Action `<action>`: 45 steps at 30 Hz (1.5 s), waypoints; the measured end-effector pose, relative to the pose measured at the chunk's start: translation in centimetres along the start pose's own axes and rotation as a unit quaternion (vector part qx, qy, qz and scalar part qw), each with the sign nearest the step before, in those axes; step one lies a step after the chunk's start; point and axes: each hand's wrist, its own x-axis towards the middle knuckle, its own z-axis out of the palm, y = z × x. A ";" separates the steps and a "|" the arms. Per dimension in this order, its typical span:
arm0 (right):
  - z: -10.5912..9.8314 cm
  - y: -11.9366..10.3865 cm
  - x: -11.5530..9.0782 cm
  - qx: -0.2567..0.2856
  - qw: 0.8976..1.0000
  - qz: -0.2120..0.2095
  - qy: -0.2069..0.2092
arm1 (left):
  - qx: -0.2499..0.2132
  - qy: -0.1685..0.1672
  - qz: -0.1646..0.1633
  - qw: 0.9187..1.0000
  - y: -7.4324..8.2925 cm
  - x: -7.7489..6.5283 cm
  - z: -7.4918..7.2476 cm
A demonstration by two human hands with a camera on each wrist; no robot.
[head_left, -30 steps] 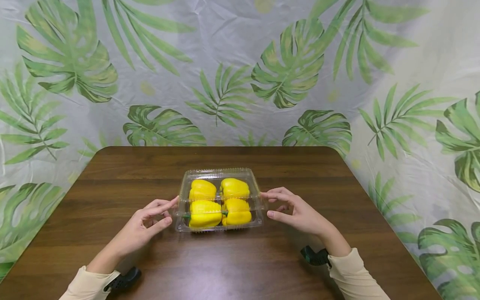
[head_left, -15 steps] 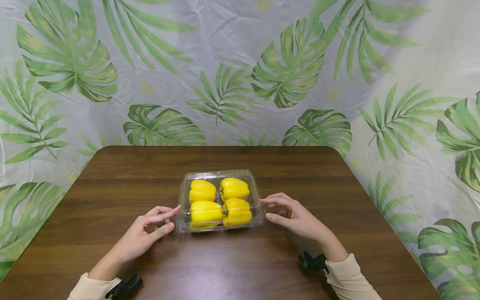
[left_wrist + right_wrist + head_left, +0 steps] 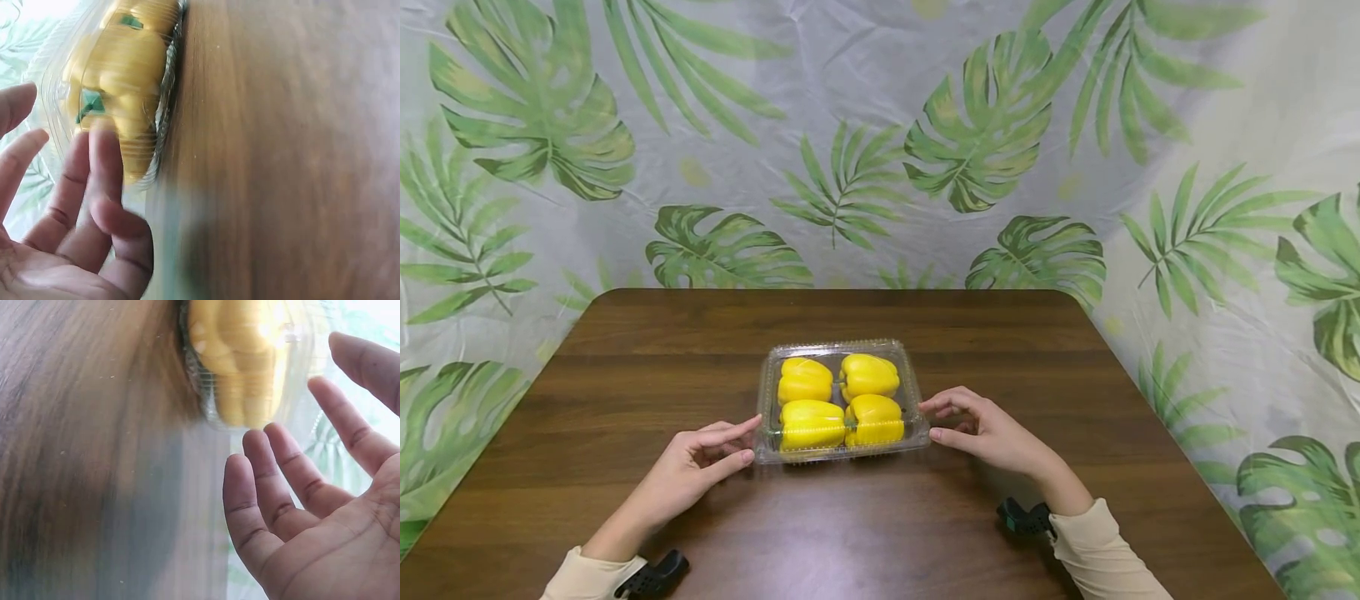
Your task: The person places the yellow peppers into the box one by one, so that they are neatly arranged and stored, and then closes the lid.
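A clear plastic clamshell container [image 3: 842,456] sits on the table with several yellow bell peppers [image 3: 812,425] inside, seen through its lid. Its ribbed walls overlap the peppers in both wrist views, and green stems [image 3: 92,105] show in the left one. My left hand [image 3: 688,471] is at the container's left side, fingers extended, index fingertip and thumb right at the wall. On the opposite side, my right hand [image 3: 992,437] has its index fingertip and thumb at the right edge. Spread, nearly straight fingers [image 3: 290,459] show in the right wrist view; neither palm wraps the container.
The dark brown wooden table [image 3: 850,533] has rounded far corners. Behind it hangs a pale curtain [image 3: 865,92] printed with green leaves. Black wrist devices [image 3: 655,575] sit below each cream sleeve [image 3: 1105,542].
The ribbed edge of the lid has come down from across the middle of the peppers toward the container's front. Both hands have lowered slightly along its sides, toward the front.
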 end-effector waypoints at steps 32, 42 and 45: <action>0.5 0.8 2.1 0.134 0.979 0.028 -0.150 | -0.116 -0.116 -0.115 0.980 0.9 3.0 0.4; 0.6 1.0 2.3 0.141 0.978 0.017 -0.152 | -0.155 -0.128 -0.113 0.973 0.7 3.0 0.5; 0.7 1.1 2.3 0.145 0.977 0.013 -0.154 | -0.156 -0.129 -0.121 0.972 0.6 3.0 0.4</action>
